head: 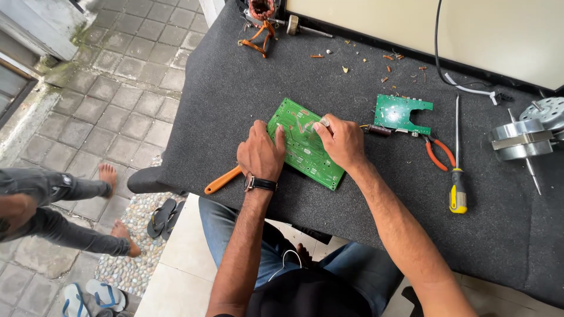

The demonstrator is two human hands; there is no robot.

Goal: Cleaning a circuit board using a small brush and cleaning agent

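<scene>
Both hands, left hand (260, 154) and right hand (341, 141), press flat on green circuit board (305, 147).

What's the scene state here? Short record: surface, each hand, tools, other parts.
surface: dark grey mat on a bench
left hand: rests on the left end of the large green board, wristwatch on
right hand: on the board's upper right edge, fingers curled
board: flat on the mat, tilted diagonally
orange handle: beside the left hand, tip hidden under it
small board: right of the hands, apart
pliers: orange grips
screwdriver: yellow handle
motor parts: right edge
</scene>
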